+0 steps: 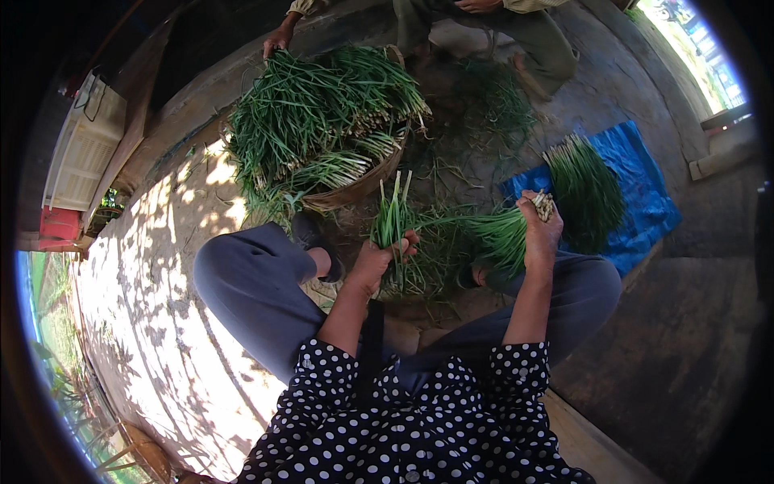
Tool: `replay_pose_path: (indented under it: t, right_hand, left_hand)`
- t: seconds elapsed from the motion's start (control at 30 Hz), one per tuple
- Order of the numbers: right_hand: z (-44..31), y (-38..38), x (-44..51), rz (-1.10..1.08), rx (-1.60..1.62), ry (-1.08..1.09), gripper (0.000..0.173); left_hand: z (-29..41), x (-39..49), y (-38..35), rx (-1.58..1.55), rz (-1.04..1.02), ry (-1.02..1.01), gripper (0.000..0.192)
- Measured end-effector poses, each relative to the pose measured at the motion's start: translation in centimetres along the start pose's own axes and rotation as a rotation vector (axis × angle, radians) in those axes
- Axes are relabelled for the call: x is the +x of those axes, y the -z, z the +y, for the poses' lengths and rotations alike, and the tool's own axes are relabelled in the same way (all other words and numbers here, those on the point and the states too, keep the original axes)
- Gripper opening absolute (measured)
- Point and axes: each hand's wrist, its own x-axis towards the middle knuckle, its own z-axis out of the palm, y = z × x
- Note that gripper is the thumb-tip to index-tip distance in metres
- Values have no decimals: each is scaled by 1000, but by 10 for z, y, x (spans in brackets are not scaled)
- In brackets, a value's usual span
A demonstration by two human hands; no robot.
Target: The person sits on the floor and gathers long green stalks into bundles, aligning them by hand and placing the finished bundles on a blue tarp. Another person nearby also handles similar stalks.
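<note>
My left hand (376, 261) is closed around a small bunch of green stalks (393, 218) with pale ends pointing away from me. In my right hand (541, 236) is a thicker bunch of garlic chives (499, 235), its white cut ends (543, 207) bundled above my fist and its leaves trailing left. Ahead of my left knee stands a woven basket (363, 189) heaped with garlic chives (326, 97). To the right, a laid-out pile of chives (585, 190) rests on a blue plastic sheet (647, 187).
Loose leaf scraps (432, 260) litter the ground between my feet. Across from me sits another person, whose hand (278, 41) touches the heaped basket. A pale plastic crate (87, 145) stands at the left, above a red object (59, 227). Sunlit concrete (163, 339) lies left of my knee.
</note>
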Motion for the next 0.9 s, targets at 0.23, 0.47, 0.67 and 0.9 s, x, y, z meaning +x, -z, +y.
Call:
replay_pose_path:
  t: [0.23,0.47,0.67,0.9]
  right_hand:
    - [12,-44,-28,-597,-58,-222,22]
    - [29,-65,-38,-638,-54,-325,15]
    - [27,-61,-43,-597,22,-341,15]
    - [28,-67,-50,-570,143,-331,12]
  left_hand:
    - [1,-10,-14,62,-165,0,33]
    - [0,-13,-13,171,-176,54,32]
    - [2,-7,-9,120,-119,55,29]
    - [-1,-9,-10,-209,31,35,23]
